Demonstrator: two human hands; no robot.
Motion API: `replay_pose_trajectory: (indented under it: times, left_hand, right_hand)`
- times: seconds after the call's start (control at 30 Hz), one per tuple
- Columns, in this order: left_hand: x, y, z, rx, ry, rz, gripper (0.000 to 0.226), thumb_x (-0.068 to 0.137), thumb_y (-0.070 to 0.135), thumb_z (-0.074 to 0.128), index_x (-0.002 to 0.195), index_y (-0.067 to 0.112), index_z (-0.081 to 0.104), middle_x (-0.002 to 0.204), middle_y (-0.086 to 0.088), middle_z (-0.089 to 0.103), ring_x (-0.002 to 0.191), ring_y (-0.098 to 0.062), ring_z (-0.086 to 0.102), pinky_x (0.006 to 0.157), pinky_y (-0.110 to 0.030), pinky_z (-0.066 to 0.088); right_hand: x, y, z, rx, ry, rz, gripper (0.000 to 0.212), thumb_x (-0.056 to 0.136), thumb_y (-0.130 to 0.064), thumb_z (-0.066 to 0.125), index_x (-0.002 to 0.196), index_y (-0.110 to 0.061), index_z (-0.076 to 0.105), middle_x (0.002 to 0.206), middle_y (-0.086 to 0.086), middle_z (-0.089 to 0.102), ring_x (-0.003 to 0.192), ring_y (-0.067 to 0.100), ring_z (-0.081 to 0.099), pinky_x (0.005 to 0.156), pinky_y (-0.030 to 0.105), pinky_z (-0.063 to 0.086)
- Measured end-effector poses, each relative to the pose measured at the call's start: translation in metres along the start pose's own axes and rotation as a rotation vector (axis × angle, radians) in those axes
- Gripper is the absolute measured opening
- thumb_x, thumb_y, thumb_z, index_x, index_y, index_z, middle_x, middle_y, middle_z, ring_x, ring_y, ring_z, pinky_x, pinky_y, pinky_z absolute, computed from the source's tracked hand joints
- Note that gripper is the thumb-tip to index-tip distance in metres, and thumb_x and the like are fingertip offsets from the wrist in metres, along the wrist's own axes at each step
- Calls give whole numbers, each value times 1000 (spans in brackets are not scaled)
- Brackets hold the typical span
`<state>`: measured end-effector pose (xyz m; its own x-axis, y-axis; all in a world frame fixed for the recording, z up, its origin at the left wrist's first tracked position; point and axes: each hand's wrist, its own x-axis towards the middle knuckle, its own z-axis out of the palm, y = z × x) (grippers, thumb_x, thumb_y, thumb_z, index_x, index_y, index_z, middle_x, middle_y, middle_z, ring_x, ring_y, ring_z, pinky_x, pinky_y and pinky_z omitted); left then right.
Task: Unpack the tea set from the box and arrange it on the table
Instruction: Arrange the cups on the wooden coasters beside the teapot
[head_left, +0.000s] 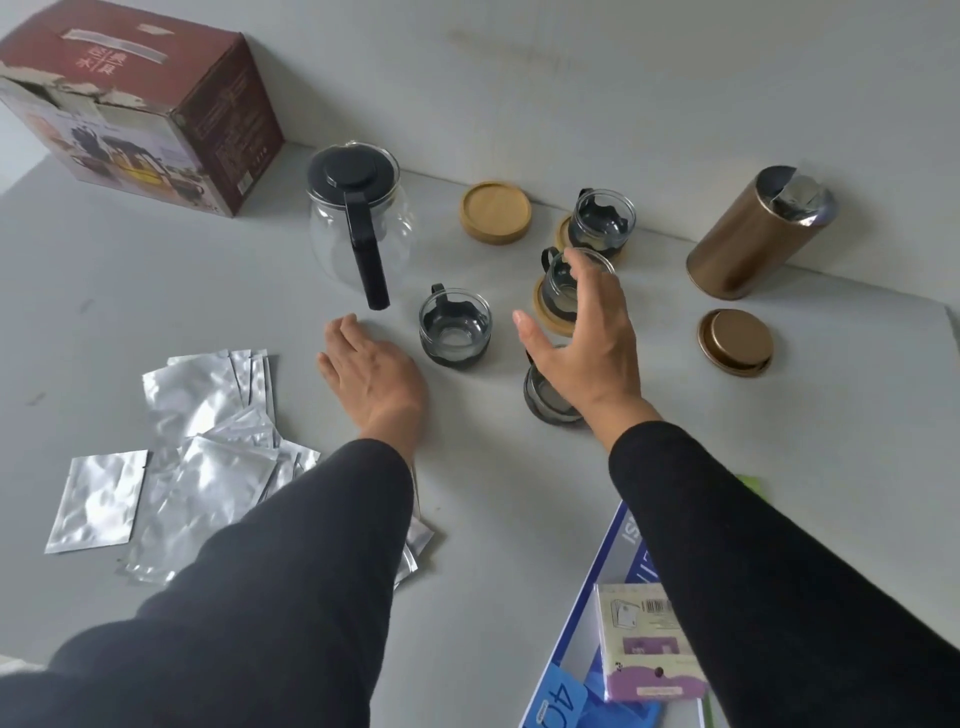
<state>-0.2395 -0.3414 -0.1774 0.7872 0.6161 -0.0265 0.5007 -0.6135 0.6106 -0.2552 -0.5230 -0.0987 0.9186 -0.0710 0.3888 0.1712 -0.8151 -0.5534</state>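
Left hand (371, 376) lay flat on table (156, 291), fingers open, empty. Right hand (582, 343) hovered spread-open over cups (563, 288), center frame.

We count one dark red cardboard box (140, 104) against the wall, and one clear glass teapot with a black plastic lid and handle (361, 218). Four small glass cups in black plastic holders are out: one (455, 329), a second (602, 218), a third (563, 283) and a fourth (550, 397). Three round bamboo coasters show, one bare (495, 212) and two under cups (563, 232) (540, 306). There is one bronze metal canister (753, 236) and one matching round lid (735, 342). The silver foil sachets (202, 447) overlap too much for a firm count, at least six. Two hands are in view, left (374, 379) and right (582, 338).
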Motion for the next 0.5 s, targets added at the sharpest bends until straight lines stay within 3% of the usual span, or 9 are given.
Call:
replay_pose_trajectory:
  times: [0.07, 0.27, 0.5]
  left_hand:
    - [0, 1, -1, 12, -4, -3, 47, 93, 12, 30, 141, 13, 34, 146, -1, 32, 136, -21, 29, 119, -38, 13]
    - [-2, 5, -1, 83, 0, 8, 42, 93, 17, 33, 134, 12, 39, 143, -2, 35, 135, -19, 31, 118, -36, 12]
    - [1, 8, 4, 142, 28, -29, 39, 93, 20, 37, 132, 17, 39, 142, 1, 33, 137, -15, 28, 119, -35, 10]
  right_hand:
    - [24, -7, 6, 20, -10, 12, 68, 81, -39, 65, 135, -4, 44, 125, 14, 54, 117, 27, 51, 98, 35, 43]
    - [83, -7, 36, -11, -121, 63, 66, 81, -33, 69, 135, -6, 43, 124, 18, 51, 119, 30, 45, 97, 27, 32]
    - [144, 8, 92, -113, -365, 188, 76, 77, -42, 69, 138, -14, 34, 135, 20, 38, 127, 35, 35, 100, 37, 36]
